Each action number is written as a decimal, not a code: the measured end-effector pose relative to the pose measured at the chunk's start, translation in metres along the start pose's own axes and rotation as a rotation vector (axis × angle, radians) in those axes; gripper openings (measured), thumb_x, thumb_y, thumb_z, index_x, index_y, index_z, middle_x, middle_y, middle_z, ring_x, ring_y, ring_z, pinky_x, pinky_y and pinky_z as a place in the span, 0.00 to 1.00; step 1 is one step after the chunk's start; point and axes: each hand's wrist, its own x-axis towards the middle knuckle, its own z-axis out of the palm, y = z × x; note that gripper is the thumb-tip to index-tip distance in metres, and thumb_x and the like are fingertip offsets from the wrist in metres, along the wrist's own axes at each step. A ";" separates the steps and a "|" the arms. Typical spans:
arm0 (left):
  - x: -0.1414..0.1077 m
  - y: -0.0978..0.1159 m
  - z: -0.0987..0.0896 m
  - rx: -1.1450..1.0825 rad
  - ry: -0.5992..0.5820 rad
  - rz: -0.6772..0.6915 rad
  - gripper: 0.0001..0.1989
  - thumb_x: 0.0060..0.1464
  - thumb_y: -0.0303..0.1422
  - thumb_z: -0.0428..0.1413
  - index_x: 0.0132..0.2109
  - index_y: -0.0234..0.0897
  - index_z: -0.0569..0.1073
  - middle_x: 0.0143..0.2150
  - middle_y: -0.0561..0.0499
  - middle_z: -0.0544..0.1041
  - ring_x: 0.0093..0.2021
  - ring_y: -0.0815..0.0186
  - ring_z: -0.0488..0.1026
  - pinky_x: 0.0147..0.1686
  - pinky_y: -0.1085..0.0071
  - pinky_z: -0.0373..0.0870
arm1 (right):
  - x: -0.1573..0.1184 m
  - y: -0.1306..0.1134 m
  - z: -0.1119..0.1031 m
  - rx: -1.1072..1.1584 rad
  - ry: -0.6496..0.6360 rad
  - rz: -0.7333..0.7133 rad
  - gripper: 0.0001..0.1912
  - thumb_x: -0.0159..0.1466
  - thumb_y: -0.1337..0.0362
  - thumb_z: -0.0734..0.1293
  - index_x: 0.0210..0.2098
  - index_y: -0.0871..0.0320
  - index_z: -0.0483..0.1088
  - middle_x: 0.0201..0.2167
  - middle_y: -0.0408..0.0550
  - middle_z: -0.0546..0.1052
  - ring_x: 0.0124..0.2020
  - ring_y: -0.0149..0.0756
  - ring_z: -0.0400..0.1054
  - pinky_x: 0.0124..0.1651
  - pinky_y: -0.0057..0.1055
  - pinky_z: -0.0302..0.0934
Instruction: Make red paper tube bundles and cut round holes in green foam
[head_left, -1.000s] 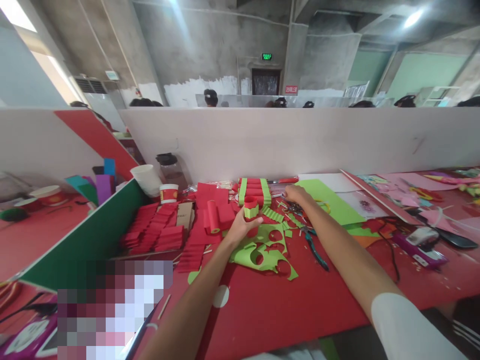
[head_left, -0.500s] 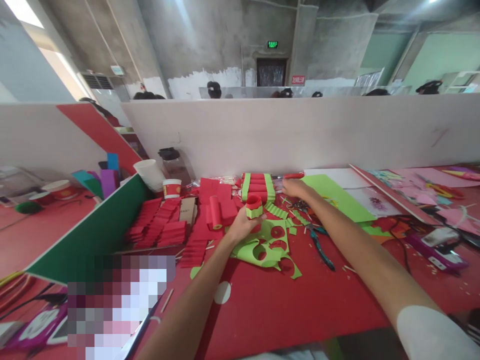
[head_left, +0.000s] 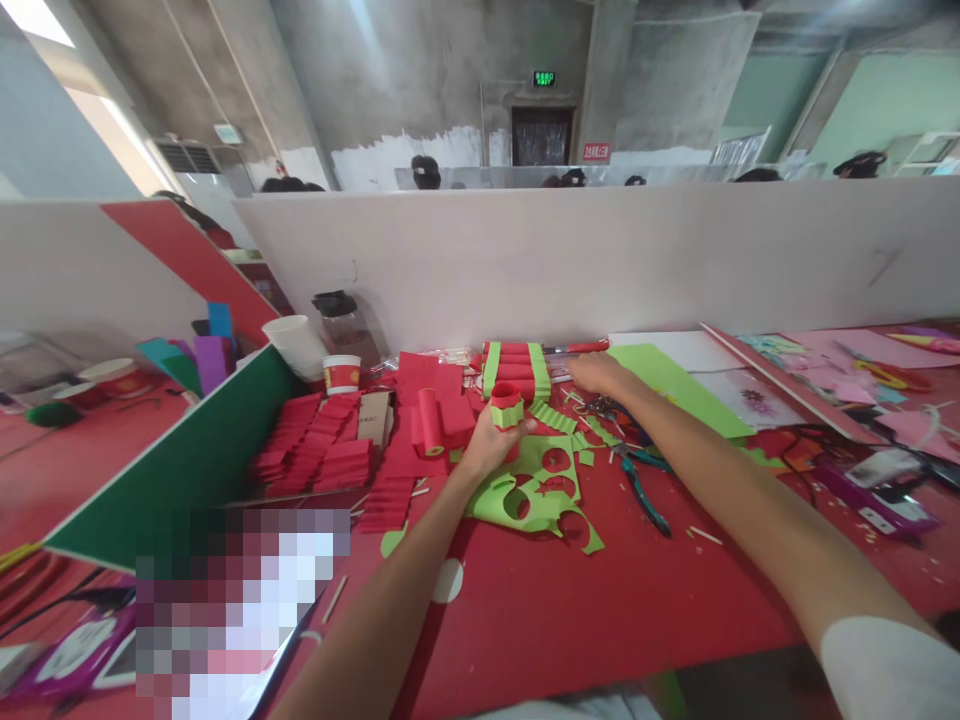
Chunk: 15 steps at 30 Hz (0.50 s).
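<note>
My left hand (head_left: 495,440) is wrapped round a red paper tube (head_left: 506,390) with a scalloped green band at its upper end. The tube stands upright, its open top towards me. Farther back, my right hand (head_left: 594,374) has its fingers curled down among small items beside a red-handled tool (head_left: 589,347); what they hold, if anything, is hidden. Between the hands lies a bundle of red paper rolls (head_left: 517,372) crossed by two green strips. Below my left hand is a green paper sheet (head_left: 544,465) with round holes cut in it.
Left are stacks of folded red paper (head_left: 300,440), a red roll (head_left: 430,420) and a paper cup (head_left: 342,374). Teal-handled pliers (head_left: 643,495) and a green sheet (head_left: 675,390) lie right. A green divider (head_left: 187,460) stands left; a white partition (head_left: 450,270) runs behind.
The view has shifted slightly. My left hand still holds the tube in about the same place, and my right hand stays at the back with its fingers a little lower.
</note>
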 end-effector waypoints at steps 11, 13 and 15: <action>-0.001 -0.005 -0.001 -0.074 -0.040 -0.040 0.22 0.45 0.42 0.66 0.43 0.34 0.72 0.38 0.47 0.76 0.40 0.60 0.73 0.43 0.66 0.70 | -0.007 0.007 -0.005 -0.031 -0.031 0.036 0.13 0.66 0.59 0.65 0.44 0.55 0.78 0.49 0.60 0.79 0.51 0.54 0.72 0.50 0.43 0.63; 0.000 -0.006 -0.002 -0.071 -0.044 -0.053 0.21 0.45 0.43 0.66 0.41 0.34 0.72 0.37 0.48 0.76 0.39 0.61 0.73 0.42 0.66 0.70 | -0.009 0.003 -0.009 -0.026 -0.031 0.051 0.12 0.64 0.59 0.67 0.43 0.56 0.79 0.49 0.61 0.79 0.51 0.55 0.72 0.50 0.43 0.63; 0.000 -0.006 -0.003 -0.078 -0.057 -0.057 0.20 0.44 0.43 0.67 0.38 0.34 0.71 0.34 0.49 0.75 0.35 0.63 0.72 0.40 0.67 0.70 | -0.011 -0.001 -0.015 -0.020 -0.029 0.075 0.13 0.60 0.59 0.72 0.42 0.57 0.79 0.47 0.61 0.79 0.50 0.56 0.72 0.50 0.43 0.63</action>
